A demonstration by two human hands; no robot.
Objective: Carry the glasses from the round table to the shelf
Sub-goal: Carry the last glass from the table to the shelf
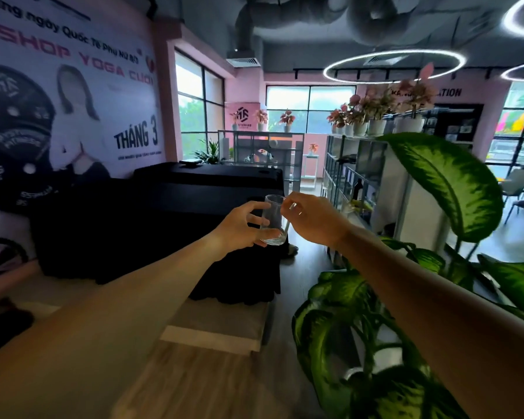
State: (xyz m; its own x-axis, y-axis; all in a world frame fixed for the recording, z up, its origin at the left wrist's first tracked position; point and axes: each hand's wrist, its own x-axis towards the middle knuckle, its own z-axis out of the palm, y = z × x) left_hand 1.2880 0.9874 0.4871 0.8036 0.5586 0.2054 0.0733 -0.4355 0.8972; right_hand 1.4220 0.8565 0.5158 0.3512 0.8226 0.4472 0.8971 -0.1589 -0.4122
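Both hands are raised in front of the person, holding one clear glass (273,220) in mid-air. The left hand (239,226) wraps its fingers round the lower part of the glass, while the right hand (310,217) pinches the rim. A white shelf (384,179) stands well beyond, to the right, behind large green leaves (448,182).
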